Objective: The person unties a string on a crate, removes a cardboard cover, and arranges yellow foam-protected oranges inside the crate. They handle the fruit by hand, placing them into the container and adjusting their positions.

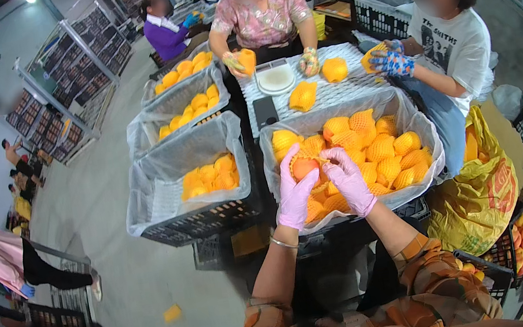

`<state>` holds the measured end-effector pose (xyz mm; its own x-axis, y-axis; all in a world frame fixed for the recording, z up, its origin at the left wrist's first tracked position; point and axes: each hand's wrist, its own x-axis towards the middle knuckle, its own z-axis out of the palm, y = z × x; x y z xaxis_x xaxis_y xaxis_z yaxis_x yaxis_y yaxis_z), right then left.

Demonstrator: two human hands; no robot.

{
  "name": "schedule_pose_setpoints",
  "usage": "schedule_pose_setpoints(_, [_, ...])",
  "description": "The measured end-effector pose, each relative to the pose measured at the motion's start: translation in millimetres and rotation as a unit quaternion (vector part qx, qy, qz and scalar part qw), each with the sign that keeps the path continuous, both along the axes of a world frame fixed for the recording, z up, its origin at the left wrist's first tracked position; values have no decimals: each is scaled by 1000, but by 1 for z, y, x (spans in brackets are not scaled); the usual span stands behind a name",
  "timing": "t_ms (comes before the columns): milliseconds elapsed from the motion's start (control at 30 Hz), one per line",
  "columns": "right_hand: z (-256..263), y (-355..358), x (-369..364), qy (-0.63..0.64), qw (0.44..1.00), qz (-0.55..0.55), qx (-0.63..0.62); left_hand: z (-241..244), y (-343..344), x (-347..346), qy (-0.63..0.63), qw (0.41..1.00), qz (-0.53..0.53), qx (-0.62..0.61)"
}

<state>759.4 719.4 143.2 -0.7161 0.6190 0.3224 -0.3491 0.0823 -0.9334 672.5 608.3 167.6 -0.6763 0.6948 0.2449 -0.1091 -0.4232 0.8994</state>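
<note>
My left hand [295,189], in a pink glove, holds a round orange-red fruit [305,169] partly covered by a yellow foam net. The fingers of my right hand [351,182], gloved in pink too, pinch the net's edge at the fruit's right side. Both hands are above the near left part of a lined black crate [437,156], which holds many fruits in yellow foam nets [388,170]. My palms hide some of these fruits.
Three lined crates [164,230] with netted fruit stand at the left. Beyond my crate, a padded table [347,91] bears a scale [275,78], a phone [265,111] and netted fruits. Two co-workers there hold netted fruits. A yellow bag [477,196] lies at the right.
</note>
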Motion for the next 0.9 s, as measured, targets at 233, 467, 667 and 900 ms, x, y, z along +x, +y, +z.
schedule_pose_setpoints(233, [25, -22, 0, 21, 940, 183, -287, 9, -8, -3, 348, 926, 103, -100])
schedule_pose_setpoints(467, [-4, -5, 5, -49, 898, 147, -411, -9, 4, 16, 486, 826, 183, -218])
schedule_pose_setpoints(667, [-10, 0, 13, -103, 887, 96, -440, -31, 20, 23, 469, 826, 288, -121])
schedule_pose_setpoints(900, [-25, 15, 12, -63, 818, 106, -562, -2, 12, 4, 490, 857, 98, -127])
